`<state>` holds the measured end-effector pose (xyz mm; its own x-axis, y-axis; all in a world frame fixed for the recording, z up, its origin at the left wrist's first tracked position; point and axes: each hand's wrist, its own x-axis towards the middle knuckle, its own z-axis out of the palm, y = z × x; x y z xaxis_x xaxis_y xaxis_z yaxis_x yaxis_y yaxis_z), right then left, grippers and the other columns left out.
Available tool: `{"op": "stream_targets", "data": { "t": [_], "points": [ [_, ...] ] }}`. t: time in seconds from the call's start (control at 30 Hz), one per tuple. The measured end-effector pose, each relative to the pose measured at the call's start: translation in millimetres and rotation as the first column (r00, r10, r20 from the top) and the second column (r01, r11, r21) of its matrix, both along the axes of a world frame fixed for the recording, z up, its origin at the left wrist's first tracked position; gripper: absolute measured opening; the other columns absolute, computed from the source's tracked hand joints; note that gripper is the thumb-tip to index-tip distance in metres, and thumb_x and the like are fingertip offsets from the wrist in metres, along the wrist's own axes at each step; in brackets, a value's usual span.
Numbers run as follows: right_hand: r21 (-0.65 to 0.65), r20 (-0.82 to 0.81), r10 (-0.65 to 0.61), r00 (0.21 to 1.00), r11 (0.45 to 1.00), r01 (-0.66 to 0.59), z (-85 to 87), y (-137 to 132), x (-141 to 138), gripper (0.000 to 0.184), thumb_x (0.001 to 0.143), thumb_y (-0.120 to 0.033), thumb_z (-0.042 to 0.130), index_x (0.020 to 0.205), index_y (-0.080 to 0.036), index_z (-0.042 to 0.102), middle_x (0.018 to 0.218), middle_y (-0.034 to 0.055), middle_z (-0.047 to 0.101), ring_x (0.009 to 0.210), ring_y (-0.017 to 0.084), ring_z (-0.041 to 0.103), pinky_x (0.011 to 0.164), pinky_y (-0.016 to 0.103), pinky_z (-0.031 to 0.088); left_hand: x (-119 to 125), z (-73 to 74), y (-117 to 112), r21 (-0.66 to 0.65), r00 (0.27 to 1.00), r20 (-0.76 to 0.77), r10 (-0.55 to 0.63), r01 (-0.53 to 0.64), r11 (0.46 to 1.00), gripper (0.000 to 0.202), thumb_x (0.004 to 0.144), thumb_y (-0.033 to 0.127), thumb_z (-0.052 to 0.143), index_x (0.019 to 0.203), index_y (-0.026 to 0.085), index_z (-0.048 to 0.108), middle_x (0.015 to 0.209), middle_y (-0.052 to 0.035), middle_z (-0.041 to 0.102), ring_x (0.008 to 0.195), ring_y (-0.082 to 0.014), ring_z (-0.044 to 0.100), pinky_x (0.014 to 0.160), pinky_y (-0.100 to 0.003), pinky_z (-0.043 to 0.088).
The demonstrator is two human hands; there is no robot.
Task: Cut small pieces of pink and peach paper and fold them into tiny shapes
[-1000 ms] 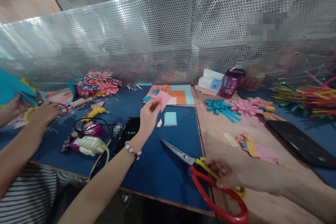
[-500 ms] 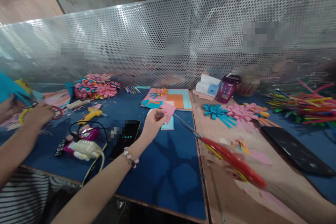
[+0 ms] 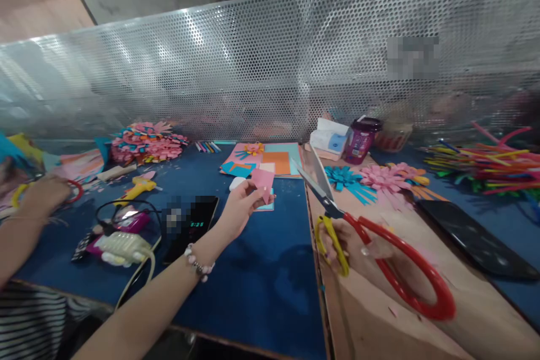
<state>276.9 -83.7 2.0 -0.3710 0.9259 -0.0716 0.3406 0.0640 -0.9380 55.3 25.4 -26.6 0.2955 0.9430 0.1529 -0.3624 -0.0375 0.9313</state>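
My left hand (image 3: 238,211), with a beaded bracelet at the wrist, pinches a small piece of pink paper (image 3: 262,180) upright over the blue tabletop. Behind it lie sheets of coloured paper, among them an orange sheet (image 3: 276,163). Fingers of my right hand (image 3: 367,259) go through the handles of a pair of scissors (image 3: 333,209), one handle red and one yellow. The blades are spread and point up and away, to the right of the pink paper and apart from it.
At the left, a co-worker's hand (image 3: 44,197) holds scissors. A yellow glue gun (image 3: 137,188), a power strip (image 3: 126,247) and a phone (image 3: 194,225) lie nearby. Paper flowers (image 3: 377,180), a purple cup (image 3: 361,140) and a black phone (image 3: 475,236) are at right. A perforated metal panel (image 3: 253,79) stands behind.
The scissors have turned and their blades have spread apart, away from the paper. My left hand has drawn slightly left and down with the pink paper, and the view has shifted slightly.
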Motion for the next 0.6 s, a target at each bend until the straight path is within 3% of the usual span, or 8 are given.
{"op": "stream_targets", "data": {
  "t": [0.1, 0.2, 0.27, 0.33, 0.43, 0.6],
  "points": [
    [-0.006, -0.170, -0.023, 0.985, 1.000, 0.022, -0.7, 1.5, -2.1, 0.041, 0.073, -0.055, 0.030, 0.078, -0.019, 0.050, 0.072, 0.0061, 0.055, 0.064, 0.019, 0.056, 0.061, 0.034, 0.047, 5.8, -1.7, -6.0, 0.024, 0.999, -0.048, -0.021, 0.022, 0.999, 0.018, 0.079, 0.028, 0.058, 0.083, 0.016, 0.045, 0.077, -0.0008, 0.060, 0.068, -0.0151, 0.064, 0.070, -0.035, 0.052],
    [-0.091, -0.321, -0.079, 0.944, 0.994, 0.053, 0.1, 0.8, 0.9, 0.035, 0.077, -0.049, 0.033, 0.079, -0.017, 0.049, 0.073, 0.0074, 0.055, 0.066, 0.020, 0.057, 0.064, 0.035, 0.048, 10.9, -3.4, -10.6, 0.055, 0.992, -0.106, -0.062, 0.068, 0.996, 0.018, 0.083, 0.032, 0.052, 0.087, 0.017, 0.043, 0.077, -0.0029, 0.062, 0.061, -0.0146, 0.062, 0.059, -0.032, 0.050],
    [-0.117, -0.220, -0.105, 0.970, 0.990, 0.080, 7.8, 0.1, 4.0, 0.030, 0.079, -0.044, 0.039, 0.081, -0.017, 0.051, 0.072, 0.0068, 0.058, 0.067, 0.020, 0.058, 0.063, 0.033, 0.048, 13.1, -3.4, -12.8, 0.069, 0.990, -0.124, -0.073, 0.082, 0.994, 0.016, 0.085, 0.032, 0.049, 0.086, 0.017, 0.042, 0.072, -0.0023, 0.062, 0.055, -0.0122, 0.059, 0.054, -0.028, 0.046],
    [-0.053, -0.002, -0.118, 0.993, 0.992, 0.118, 21.5, 0.0, 5.3, 0.026, 0.076, -0.041, 0.048, 0.082, -0.017, 0.056, 0.076, 0.0061, 0.061, 0.072, 0.021, 0.060, 0.065, 0.032, 0.048, 14.2, -2.5, -14.7, 0.084, 0.990, -0.139, -0.036, 0.048, 0.995, 0.016, 0.085, 0.032, 0.048, 0.084, 0.018, 0.042, 0.073, -0.0021, 0.061, 0.053, -0.0101, 0.055, 0.050, -0.024, 0.042],
    [0.068, 0.288, -0.208, 0.935, 0.978, 0.196, 39.8, 0.5, 2.6, 0.023, 0.072, -0.037, 0.055, 0.085, -0.019, 0.061, 0.085, 0.0064, 0.065, 0.083, 0.025, 0.060, 0.068, 0.032, 0.049, 14.0, -0.3, -18.0, 0.115, 0.989, -0.143, 0.027, -0.010, 0.993, 0.014, 0.083, 0.031, 0.051, 0.083, 0.017, 0.045, 0.076, -0.0017, 0.061, 0.055, -0.0088, 0.054, 0.050, -0.022, 0.039],
    [0.093, 0.306, -0.229, 0.924, 0.973, 0.210, 31.6, 2.2, -0.2, 0.028, 0.073, -0.034, 0.050, 0.093, -0.019, 0.062, 0.085, 0.0061, 0.068, 0.077, 0.025, 0.063, 0.063, 0.033, 0.049, 12.4, 1.4, -25.0, 0.170, 0.990, -0.114, 0.079, -0.059, 0.984, 0.013, 0.081, 0.029, 0.055, 0.079, 0.018, 0.048, 0.076, -0.0012, 0.062, 0.059, -0.0090, 0.055, 0.055, -0.023, 0.042]
  ]
}}
